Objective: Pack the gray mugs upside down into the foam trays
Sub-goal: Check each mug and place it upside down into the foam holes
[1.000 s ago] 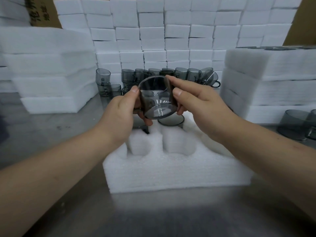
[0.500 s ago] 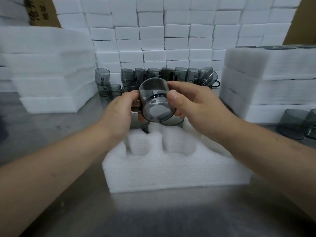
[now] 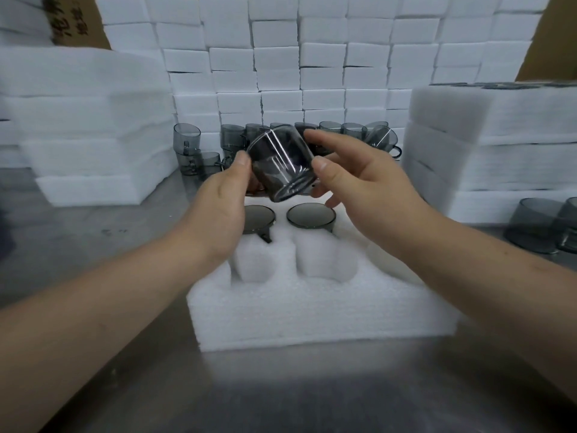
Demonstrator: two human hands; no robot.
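The left hand (image 3: 218, 198) and right hand (image 3: 368, 189) clamp a translucent gray glass mug (image 3: 279, 162), tilted, above the white foam tray (image 3: 312, 310). Invert it fully, centre it over an empty front pocket (image 3: 324, 260) and lower squarely, clear of the two seated mugs (image 3: 310, 215).

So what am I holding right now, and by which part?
The mug, tilted, by its side wall, between left hand and right hand, thumbs on opposite sides.
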